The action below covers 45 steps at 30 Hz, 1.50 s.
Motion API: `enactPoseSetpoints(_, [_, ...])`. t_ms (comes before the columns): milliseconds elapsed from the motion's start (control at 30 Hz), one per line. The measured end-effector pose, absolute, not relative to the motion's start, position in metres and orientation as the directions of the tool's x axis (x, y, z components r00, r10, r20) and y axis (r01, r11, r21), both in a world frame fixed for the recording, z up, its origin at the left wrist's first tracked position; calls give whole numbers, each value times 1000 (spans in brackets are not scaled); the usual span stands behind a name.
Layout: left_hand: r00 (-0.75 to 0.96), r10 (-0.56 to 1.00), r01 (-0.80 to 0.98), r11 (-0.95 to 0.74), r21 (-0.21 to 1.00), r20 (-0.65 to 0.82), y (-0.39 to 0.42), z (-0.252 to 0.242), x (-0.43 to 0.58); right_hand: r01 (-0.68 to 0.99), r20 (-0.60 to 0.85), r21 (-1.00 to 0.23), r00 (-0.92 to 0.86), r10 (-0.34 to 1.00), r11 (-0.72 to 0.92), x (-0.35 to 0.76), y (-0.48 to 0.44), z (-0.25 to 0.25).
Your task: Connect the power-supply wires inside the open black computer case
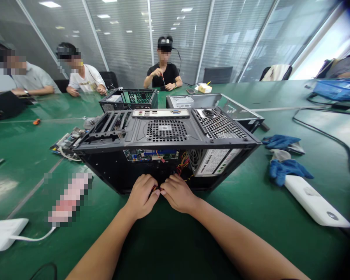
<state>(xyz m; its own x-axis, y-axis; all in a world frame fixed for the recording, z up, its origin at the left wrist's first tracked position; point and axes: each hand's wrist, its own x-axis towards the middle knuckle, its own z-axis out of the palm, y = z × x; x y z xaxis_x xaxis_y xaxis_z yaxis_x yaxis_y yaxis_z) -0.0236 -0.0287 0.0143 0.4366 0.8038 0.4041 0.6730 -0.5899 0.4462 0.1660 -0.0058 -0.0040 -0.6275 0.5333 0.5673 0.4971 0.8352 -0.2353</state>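
Note:
A black computer case (137, 134) lies in front of me with its rear panel facing up and its open side towards me. At its lower opening my left hand (142, 196) and my right hand (177, 193) meet, fingers pinched round a dark cable (156, 188) with a bit of red. The cable's ends are hidden by my fingers. Inside the case I see a blue motherboard (151, 155), a bundle of coloured wires (184, 161) and a power supply (218, 162) with a white label.
Behind stand another open case (128, 105) and a silver panelled one (198, 102). Left lie a loose circuit board (71, 140) and a white power bank (6, 233). Right are blue gloves (291, 171), a second white power bank (315, 202) and a black cable (323, 130). Several people sit opposite.

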Motion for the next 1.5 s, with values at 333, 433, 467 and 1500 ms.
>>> enactPoseSetpoints(333, [429, 813, 673, -579, 461, 394, -28, 14, -22, 513, 560, -214, -633, 535, 831, 166, -6, -5])
enactPoseSetpoints(433, [429, 816, 674, -575, 464, 388, -28, 13, -22, 521, 554, -205, -636, 537, 829, 166, -5, -6])
enactPoseSetpoints(467, [429, 816, 675, -574, 463, 387, -28, 13, -22, 521, 554, -203, -637, 536, 829, 166, -5, -6])
enactPoseSetpoints(1500, [423, 813, 640, -580, 503, 400, -30, 12, -22, 498, 526, -300, -626, 576, 814, 165, -5, 0])
